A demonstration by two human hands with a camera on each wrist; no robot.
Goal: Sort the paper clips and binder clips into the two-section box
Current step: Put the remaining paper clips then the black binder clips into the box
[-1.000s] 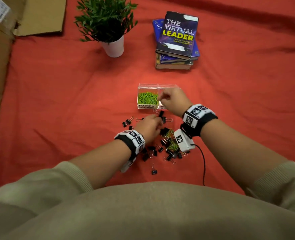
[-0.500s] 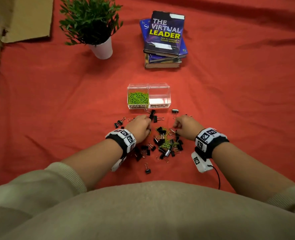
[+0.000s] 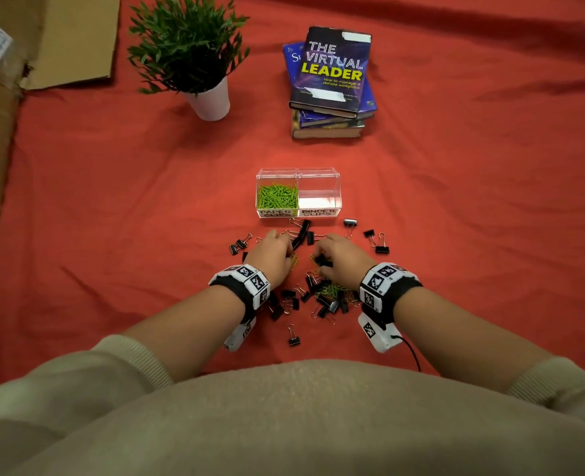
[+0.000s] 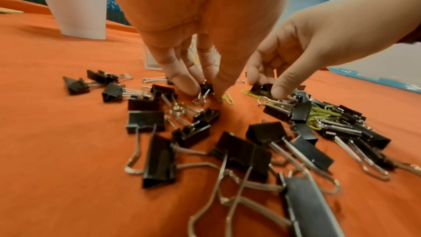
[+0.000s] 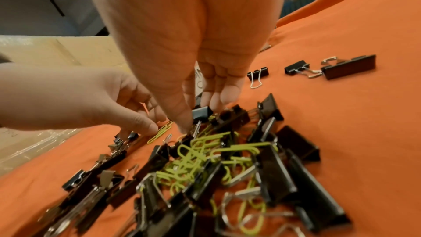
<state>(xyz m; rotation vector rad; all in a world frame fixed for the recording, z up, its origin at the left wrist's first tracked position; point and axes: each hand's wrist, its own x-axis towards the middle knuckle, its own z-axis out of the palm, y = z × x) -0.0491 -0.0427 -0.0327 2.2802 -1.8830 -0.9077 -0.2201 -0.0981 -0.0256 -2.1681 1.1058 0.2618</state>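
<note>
Both down in the pile — my left hand pinches a green paper clip, my right hand grips a binder clip — box just beyond.

Only a few bits are reading clearly here. The clear two-section box is wearing two handwritten labels on its front: "PAPER CLIPS" on the left section, "BINDER CLIPS" on the right. The top book on the stack is showing "THE VIRTUAL LEADER", with "How to manage a remote workplace" underneath.
</note>
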